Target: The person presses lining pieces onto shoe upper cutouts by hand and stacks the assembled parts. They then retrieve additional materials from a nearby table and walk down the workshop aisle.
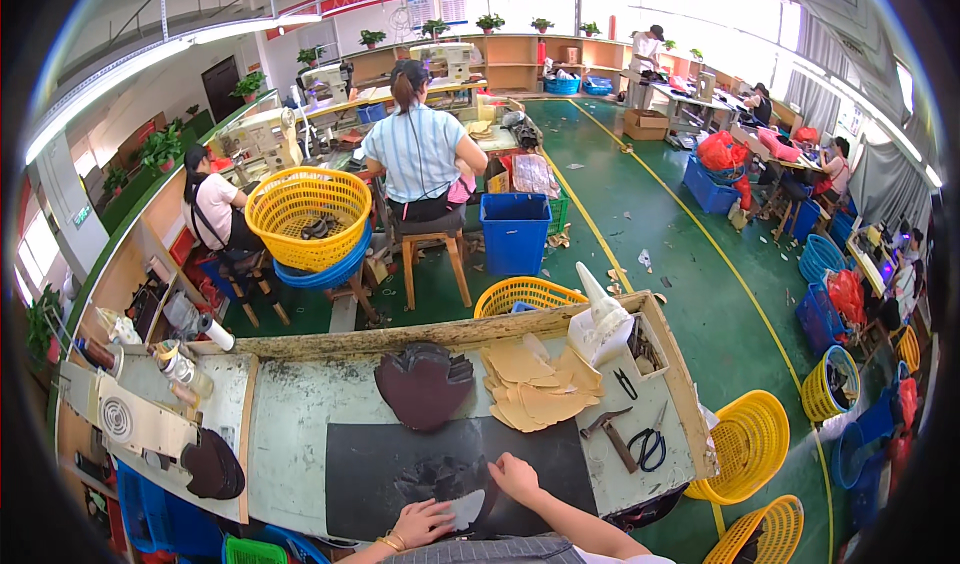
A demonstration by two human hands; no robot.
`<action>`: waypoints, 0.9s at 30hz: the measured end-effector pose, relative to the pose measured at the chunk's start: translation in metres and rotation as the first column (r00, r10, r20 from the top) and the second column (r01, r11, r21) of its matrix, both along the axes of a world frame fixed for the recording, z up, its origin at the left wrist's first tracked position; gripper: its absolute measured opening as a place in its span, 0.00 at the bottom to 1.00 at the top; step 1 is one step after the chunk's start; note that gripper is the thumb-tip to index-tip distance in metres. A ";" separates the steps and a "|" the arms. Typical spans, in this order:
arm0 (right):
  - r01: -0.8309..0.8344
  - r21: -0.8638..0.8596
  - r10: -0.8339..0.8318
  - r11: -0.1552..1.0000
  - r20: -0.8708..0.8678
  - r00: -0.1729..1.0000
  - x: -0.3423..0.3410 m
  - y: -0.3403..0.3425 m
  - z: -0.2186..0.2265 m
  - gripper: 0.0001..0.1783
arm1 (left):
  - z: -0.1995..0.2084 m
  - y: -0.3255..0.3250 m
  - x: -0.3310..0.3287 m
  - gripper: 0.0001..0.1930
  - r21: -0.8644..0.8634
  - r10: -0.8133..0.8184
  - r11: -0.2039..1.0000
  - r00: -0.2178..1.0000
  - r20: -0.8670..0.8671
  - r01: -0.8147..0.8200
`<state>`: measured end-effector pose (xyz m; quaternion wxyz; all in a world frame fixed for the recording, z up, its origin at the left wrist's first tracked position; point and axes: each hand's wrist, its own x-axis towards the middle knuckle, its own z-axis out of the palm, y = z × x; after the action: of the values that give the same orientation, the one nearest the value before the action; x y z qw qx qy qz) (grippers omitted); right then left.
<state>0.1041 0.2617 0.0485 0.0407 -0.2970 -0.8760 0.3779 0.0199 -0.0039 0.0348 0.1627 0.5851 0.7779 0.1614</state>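
Note:
My left hand (422, 522) lies with its fingers stretched out on a black mat (360, 469), the tips reaching a light grey flat piece (467, 510). Beside that lies a dark leather-like cut piece (489, 505). My right hand (514, 478) is at its upper end, fingers bent and closed on its edge. Small black cut pieces (432, 476) form a loose pile just beyond my left hand. Farther back, a stack of dark maroon cut pieces (425, 384) stands beside spread tan sheets (535, 384).
Right of the mat lie a hammer (618, 444), scissors (652, 446) and black snips (626, 383). A white container (600, 334) stands by the raised table edge (440, 336). On the left is a sewing machine (140, 419). Yellow baskets (745, 449) stand at the right; co-workers (420, 154) sit beyond.

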 end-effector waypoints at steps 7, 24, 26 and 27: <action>0.011 -0.164 -0.015 0.986 -0.021 1.000 -0.101 0.009 -0.005 0.25 | 0.031 0.048 -0.057 0.09 0.214 0.599 0.603 0.614 0.514 -0.768; 0.274 -0.497 -0.262 0.823 0.096 0.960 -0.159 0.010 -0.014 0.14 | -0.013 0.091 -0.119 0.20 0.054 0.634 0.464 0.374 0.677 -0.884; 0.272 -0.662 -0.368 0.698 -0.007 0.930 -0.153 0.007 -0.011 0.10 | -0.009 0.088 -0.108 0.20 -0.019 0.605 0.449 0.289 0.741 -0.893; 0.254 -0.666 -0.348 0.702 -0.009 0.938 -0.151 0.006 -0.008 0.10 | -0.013 0.087 -0.104 0.20 -0.016 0.614 0.430 0.279 0.738 -0.903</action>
<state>-0.0469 0.2681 0.0402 0.0541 -0.4053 -0.6224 0.6674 -0.0843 0.0828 0.0217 0.1925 0.0478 0.7980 0.5691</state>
